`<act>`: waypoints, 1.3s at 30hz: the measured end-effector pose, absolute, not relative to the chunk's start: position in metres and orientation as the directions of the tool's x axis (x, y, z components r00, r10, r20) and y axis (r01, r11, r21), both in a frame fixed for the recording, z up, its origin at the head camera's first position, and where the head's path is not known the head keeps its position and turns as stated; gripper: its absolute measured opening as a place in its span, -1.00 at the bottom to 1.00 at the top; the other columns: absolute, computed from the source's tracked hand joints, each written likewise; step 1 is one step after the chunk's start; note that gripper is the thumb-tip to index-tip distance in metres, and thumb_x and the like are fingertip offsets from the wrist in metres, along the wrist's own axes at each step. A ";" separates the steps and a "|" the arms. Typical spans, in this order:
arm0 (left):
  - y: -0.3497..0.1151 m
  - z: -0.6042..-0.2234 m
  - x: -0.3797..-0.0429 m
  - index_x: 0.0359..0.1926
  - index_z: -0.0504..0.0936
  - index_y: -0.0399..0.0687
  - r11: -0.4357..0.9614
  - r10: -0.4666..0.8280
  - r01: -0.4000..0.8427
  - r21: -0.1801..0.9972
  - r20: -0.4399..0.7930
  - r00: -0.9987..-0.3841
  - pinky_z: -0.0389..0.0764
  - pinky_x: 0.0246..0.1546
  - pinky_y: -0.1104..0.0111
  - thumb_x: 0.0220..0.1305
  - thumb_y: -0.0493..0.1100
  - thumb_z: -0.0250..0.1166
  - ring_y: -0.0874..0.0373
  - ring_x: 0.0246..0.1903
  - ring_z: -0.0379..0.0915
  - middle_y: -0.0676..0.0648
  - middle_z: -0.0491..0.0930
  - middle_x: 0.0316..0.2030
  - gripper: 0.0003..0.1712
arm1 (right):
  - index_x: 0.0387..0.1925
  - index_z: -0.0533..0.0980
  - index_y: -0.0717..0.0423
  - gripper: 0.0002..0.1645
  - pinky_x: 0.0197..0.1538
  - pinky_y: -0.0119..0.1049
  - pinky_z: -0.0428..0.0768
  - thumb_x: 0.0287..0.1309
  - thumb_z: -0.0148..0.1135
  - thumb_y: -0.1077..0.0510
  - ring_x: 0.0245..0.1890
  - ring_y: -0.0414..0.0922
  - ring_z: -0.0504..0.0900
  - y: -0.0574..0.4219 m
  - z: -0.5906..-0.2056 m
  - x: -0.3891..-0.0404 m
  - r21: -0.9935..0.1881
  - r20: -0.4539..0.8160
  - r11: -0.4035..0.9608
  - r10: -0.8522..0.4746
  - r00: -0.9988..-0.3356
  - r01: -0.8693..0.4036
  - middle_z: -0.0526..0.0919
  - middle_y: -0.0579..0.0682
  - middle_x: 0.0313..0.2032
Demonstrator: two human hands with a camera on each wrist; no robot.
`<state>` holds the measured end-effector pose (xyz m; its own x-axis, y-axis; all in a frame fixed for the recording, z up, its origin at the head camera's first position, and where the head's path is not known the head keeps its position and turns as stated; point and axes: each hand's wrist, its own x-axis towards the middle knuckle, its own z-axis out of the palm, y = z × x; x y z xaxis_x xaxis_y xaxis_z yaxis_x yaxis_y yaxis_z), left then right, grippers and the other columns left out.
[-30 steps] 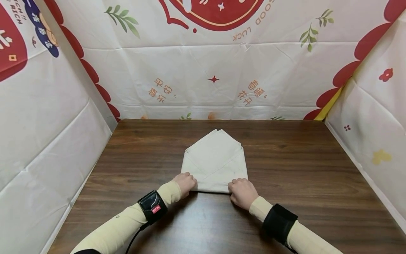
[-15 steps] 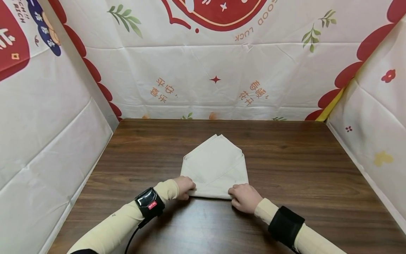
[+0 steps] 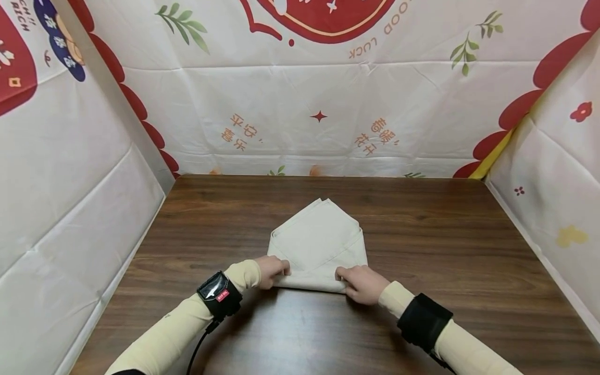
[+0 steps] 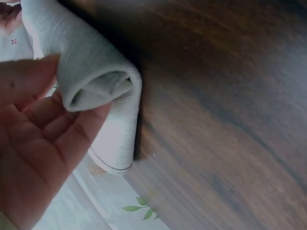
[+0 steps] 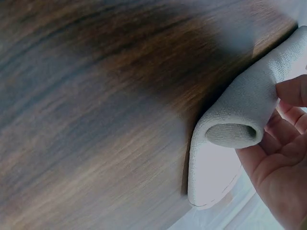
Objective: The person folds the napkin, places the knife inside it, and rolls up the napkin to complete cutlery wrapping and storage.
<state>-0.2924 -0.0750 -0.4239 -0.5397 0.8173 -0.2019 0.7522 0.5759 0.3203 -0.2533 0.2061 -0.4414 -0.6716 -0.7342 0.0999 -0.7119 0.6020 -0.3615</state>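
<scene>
A pale off-white cloth (image 3: 315,237), folded to a point at its far end, lies on the brown wooden table (image 3: 431,234). Its near edge is turned over into a roll, and the hollow end of that roll shows in both wrist views. My left hand (image 3: 272,271) grips the roll at its left end, thumb on top and fingers against the side in the left wrist view. At the right end my right hand (image 3: 364,284) pinches the same roll between thumb and fingers. In the right wrist view the cloth's roll (image 5: 249,100) curves up off the flat layer beneath.
Printed white sheets hang behind the table (image 3: 300,120) and along its left (image 3: 75,208) and right sides. Black bands (image 3: 219,296) are strapped round both forearms, and a black cable (image 3: 194,354) runs from the left one.
The cloth has been drawn slightly toward me, then its near edge has been turned over into a thicker roll. Both hands have stayed at its ends, thumbs moving over the fold.
</scene>
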 end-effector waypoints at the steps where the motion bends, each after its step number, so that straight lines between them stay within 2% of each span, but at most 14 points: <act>1: -0.075 -0.424 -0.293 -0.26 0.50 -0.15 0.585 0.811 0.744 0.323 -0.206 -0.548 0.46 -0.38 0.43 -0.15 -0.52 0.18 0.13 -0.44 0.44 -0.06 0.52 -0.45 -0.64 | -0.43 0.39 0.06 -0.75 -0.50 -0.41 0.35 -0.18 0.07 0.43 -0.63 -0.31 0.26 0.206 -0.443 -0.254 -0.355 0.115 0.598 -0.735 -0.668 -0.719 0.27 -0.25 -0.64; 5: -0.075 -0.426 -0.296 -0.28 0.52 -0.13 0.598 0.800 0.730 0.331 -0.202 -0.564 0.42 -0.43 0.45 -0.13 -0.52 0.18 0.18 -0.50 0.38 -0.02 0.49 -0.51 -0.66 | -0.44 0.45 0.11 -0.78 -0.42 -0.36 0.44 -0.18 0.10 0.44 -0.54 -0.25 0.40 0.208 -0.448 -0.254 -0.310 0.193 0.585 -0.733 -0.652 -0.749 0.39 -0.17 -0.54; 8: -0.076 -0.429 -0.299 -0.34 0.56 -0.14 0.573 0.816 0.749 0.332 -0.150 -0.558 0.44 -0.41 0.46 -0.12 -0.53 0.17 0.18 -0.48 0.43 -0.01 0.51 -0.52 -0.69 | -0.42 0.52 0.14 -0.80 -0.38 -0.33 0.48 -0.14 0.15 0.43 -0.48 -0.18 0.48 0.209 -0.453 -0.253 -0.261 0.255 0.593 -0.719 -0.647 -0.761 0.44 -0.11 -0.50; 11: -0.077 -0.429 -0.299 -0.37 0.61 -0.13 0.557 0.826 0.784 0.276 -0.088 -0.556 0.46 -0.39 0.45 -0.18 -0.51 0.22 0.16 -0.44 0.45 0.01 0.49 -0.50 -0.70 | -0.39 0.59 0.16 -0.82 -0.38 -0.34 0.47 -0.11 0.21 0.40 -0.45 -0.16 0.46 0.210 -0.455 -0.253 -0.204 0.312 0.610 -0.701 -0.641 -0.766 0.43 -0.10 -0.49; 15: -0.078 -0.427 -0.296 -0.38 0.68 -0.01 0.591 0.805 0.791 0.159 -0.051 -0.591 0.48 -0.41 0.40 -0.18 -0.41 0.30 0.16 -0.39 0.44 0.06 0.48 -0.48 -0.71 | -0.42 0.59 0.15 -0.84 -0.40 -0.35 0.44 -0.11 0.22 0.40 -0.47 -0.18 0.40 0.208 -0.456 -0.254 -0.172 0.348 0.629 -0.681 -0.644 -0.758 0.40 -0.11 -0.51; 21: -0.074 -0.423 -0.293 -0.54 0.54 0.03 0.673 0.738 0.734 0.091 -0.030 -0.674 0.42 -0.53 0.33 -0.20 -0.36 0.33 0.21 -0.51 0.43 0.13 0.50 -0.57 -0.79 | -0.60 0.46 0.04 -0.76 -0.45 -0.32 0.45 -0.24 0.26 0.42 -0.53 -0.18 0.44 0.208 -0.454 -0.255 -0.175 0.349 0.683 -0.630 -0.693 -0.709 0.44 -0.17 -0.58; 24: -0.071 -0.423 -0.290 -0.68 0.51 0.07 0.667 0.744 0.744 -0.034 -0.001 -0.668 0.37 -0.55 0.33 -0.22 -0.30 0.36 0.17 -0.51 0.42 0.11 0.48 -0.61 -0.80 | -0.67 0.48 0.01 -0.77 -0.49 -0.35 0.42 -0.30 0.30 0.39 -0.55 -0.17 0.40 0.208 -0.455 -0.254 -0.117 0.360 0.698 -0.633 -0.685 -0.706 0.42 -0.18 -0.61; 28: -0.069 -0.420 -0.281 -0.72 0.53 0.06 0.650 0.753 0.738 -0.180 0.020 -0.658 0.34 -0.55 0.34 -0.23 -0.25 0.35 0.13 -0.47 0.40 0.05 0.46 -0.59 -0.84 | -0.70 0.47 -0.01 -0.81 -0.53 -0.36 0.36 -0.27 0.29 0.30 -0.58 -0.17 0.35 0.208 -0.455 -0.251 -0.067 0.376 0.700 -0.642 -0.668 -0.711 0.38 -0.16 -0.61; 31: -0.070 -0.420 -0.277 -0.72 0.50 0.02 0.658 0.746 0.731 -0.178 0.027 -0.665 0.34 -0.55 0.33 -0.19 -0.18 0.34 0.12 -0.46 0.38 0.04 0.43 -0.56 -0.84 | -0.71 0.41 -0.03 -0.76 -0.54 -0.32 0.33 -0.26 0.36 0.16 -0.58 -0.17 0.34 0.207 -0.453 -0.249 -0.053 0.352 0.708 -0.646 -0.677 -0.704 0.35 -0.16 -0.61; 34: -0.070 -0.420 -0.275 -0.70 0.49 0.02 0.673 0.735 0.725 -0.149 0.025 -0.677 0.35 -0.53 0.33 -0.20 -0.02 0.38 0.13 -0.44 0.37 0.05 0.41 -0.54 -0.76 | -0.71 0.36 -0.05 -0.65 -0.52 -0.29 0.33 -0.32 0.44 0.05 -0.56 -0.16 0.35 0.206 -0.451 -0.248 -0.020 0.307 0.725 -0.650 -0.695 -0.688 0.33 -0.17 -0.60; 36: -0.069 -0.422 -0.274 -0.67 0.52 0.02 0.677 0.730 0.718 -0.163 0.019 -0.684 0.36 -0.50 0.33 -0.22 0.06 0.42 0.13 -0.43 0.38 0.05 0.42 -0.53 -0.71 | -0.72 0.35 -0.03 -0.61 -0.49 -0.26 0.36 -0.35 0.47 0.04 -0.55 -0.14 0.38 0.204 -0.451 -0.248 0.000 0.286 0.733 -0.652 -0.702 -0.680 0.33 -0.15 -0.61; 39: -0.065 -0.426 -0.273 -0.62 0.56 0.00 0.664 0.737 0.717 -0.212 0.025 -0.675 0.40 -0.48 0.33 -0.20 0.01 0.41 0.14 -0.45 0.41 0.04 0.45 -0.54 -0.76 | -0.73 0.33 -0.01 -0.62 -0.47 -0.26 0.37 -0.37 0.46 0.10 -0.55 -0.11 0.41 0.202 -0.452 -0.247 0.021 0.273 0.735 -0.657 -0.703 -0.678 0.33 -0.13 -0.63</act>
<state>-0.2730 -0.0652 -0.4262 -0.6753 0.7371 0.0248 0.7170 0.6641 -0.2118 -0.2474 0.2016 -0.4524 -0.7031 -0.6566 0.2729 -0.6781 0.7347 0.0206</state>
